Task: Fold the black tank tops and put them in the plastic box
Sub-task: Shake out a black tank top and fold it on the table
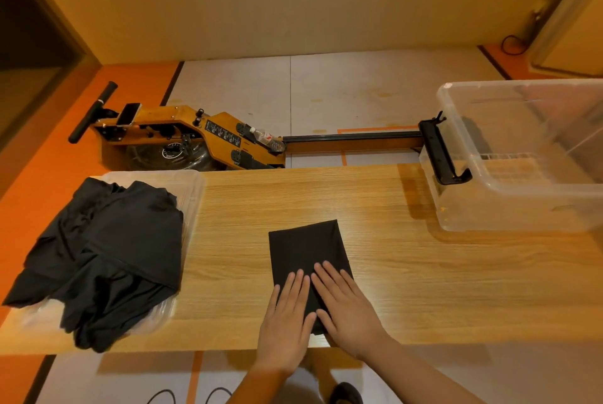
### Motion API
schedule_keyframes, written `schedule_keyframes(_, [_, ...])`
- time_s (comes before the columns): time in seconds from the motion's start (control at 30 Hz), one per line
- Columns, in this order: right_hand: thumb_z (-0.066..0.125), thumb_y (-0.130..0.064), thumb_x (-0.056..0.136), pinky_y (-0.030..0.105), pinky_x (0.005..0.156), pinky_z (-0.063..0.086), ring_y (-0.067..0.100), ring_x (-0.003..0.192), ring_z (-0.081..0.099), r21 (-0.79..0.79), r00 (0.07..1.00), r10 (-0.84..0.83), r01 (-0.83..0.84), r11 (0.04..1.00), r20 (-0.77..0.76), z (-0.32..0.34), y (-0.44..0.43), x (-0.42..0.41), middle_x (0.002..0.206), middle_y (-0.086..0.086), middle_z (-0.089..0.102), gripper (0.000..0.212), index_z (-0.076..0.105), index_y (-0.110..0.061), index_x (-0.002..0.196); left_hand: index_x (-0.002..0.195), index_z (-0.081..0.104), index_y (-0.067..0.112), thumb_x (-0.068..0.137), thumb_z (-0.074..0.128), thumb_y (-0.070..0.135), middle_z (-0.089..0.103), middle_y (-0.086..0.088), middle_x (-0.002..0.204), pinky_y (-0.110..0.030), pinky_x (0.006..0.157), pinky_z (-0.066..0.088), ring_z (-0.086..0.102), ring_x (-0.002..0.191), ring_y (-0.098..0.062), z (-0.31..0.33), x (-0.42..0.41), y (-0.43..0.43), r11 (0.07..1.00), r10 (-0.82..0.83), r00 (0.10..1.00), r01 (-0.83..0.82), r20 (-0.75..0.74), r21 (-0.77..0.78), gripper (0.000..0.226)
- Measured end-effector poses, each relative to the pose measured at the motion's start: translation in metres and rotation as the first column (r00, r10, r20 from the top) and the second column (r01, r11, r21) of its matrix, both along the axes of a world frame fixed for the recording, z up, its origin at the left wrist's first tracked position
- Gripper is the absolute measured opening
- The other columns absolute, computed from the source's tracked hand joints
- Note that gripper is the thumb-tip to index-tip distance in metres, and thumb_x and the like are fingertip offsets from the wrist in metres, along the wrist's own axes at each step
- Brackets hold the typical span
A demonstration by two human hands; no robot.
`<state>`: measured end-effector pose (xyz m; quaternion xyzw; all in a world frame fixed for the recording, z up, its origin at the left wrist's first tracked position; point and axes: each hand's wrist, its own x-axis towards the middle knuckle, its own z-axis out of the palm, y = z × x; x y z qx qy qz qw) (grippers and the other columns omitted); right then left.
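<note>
Presently: folded rectangular black fabric tank top (306,250), pressed flat under left hand (287,315) and right hand (346,305) — fingers straight; clear plastic box (509,208), right of hands, holds none; crumpled black pile (107,250), left of hands, unfolded.

One folded tank top (308,248), one unfolded heap (114,240), one plastic box (496,204), two hands (287,319) (350,309)

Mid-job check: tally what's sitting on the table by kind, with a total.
Folded black tank top: 1
Pile of unfolded black tank tops: 1 (how many tops it holds cannot be told)
Clear plastic box: 1
Shallow clear plastic tray under the pile: 1
Total: 4
</note>
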<state>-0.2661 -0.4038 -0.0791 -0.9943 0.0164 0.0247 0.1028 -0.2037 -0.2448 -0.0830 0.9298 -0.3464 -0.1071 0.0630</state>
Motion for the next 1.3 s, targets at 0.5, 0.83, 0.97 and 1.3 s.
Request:
schedule_keyframes(0.5, [0.086,-0.019,0.054,0.035,0.114,0.014,0.020,0.145,0.017,0.048,0.998,0.051,-0.050,0.998,-0.036,-0.021,0.014,-0.031,0.151,0.005,0.038,0.119,0.018,-0.016,0.152,0.153,0.016,0.011,0.054,0.082,0.059,0.019,-0.007,0.160,-0.042,0.115,0.009,0.008,0.148,-0.021,-0.011,-0.019,0.026,0.987,-0.143,0.989,0.146,-0.037,0.067,0.129])
schedule_keyframes(0.83, [0.069,-0.020,0.066,0.028,0.116,0.011,0.013,0.137,0.038,0.156,0.995,0.103,-0.099,0.983,-0.014,-0.010,0.019,-0.060,0.147,-0.001,0.045,0.078,0.048,-0.021,0.141,0.148,0.029,0.011,0.038,0.086,0.009,0.046,-0.006,0.146,-0.038,0.115,0.009,0.038,0.139,-0.020,-0.005,-0.040,0.040,0.982,-0.175,0.983,0.178,-0.050,0.065,0.123])
schedule_keyframes(0.97, [0.047,-0.040,0.077,0.024,0.115,0.024,0.004,0.130,0.044,0.254,0.990,0.117,-0.095,0.962,-0.074,0.002,0.012,-0.066,0.139,-0.011,0.052,0.054,0.059,-0.030,0.129,0.141,0.038,0.022,0.044,0.083,0.027,0.049,0.002,0.144,-0.034,0.113,0.010,0.048,0.131,-0.013,0.006,-0.042,0.054,0.971,-0.221,0.961,0.233,-0.166,0.060,0.107])
schedule_keyframes(1.3, [0.052,-0.027,0.090,0.016,0.087,0.045,0.001,0.099,0.060,0.450,0.987,-0.026,0.095,0.888,-0.157,0.033,-0.012,-0.049,0.112,-0.015,0.065,0.028,0.059,-0.039,0.114,0.128,0.053,0.038,0.100,0.047,0.028,0.052,0.018,0.127,-0.023,0.109,0.034,0.039,0.123,0.000,0.033,-0.027,0.057,0.873,0.194,0.874,-0.360,-0.445,-0.328,0.031])
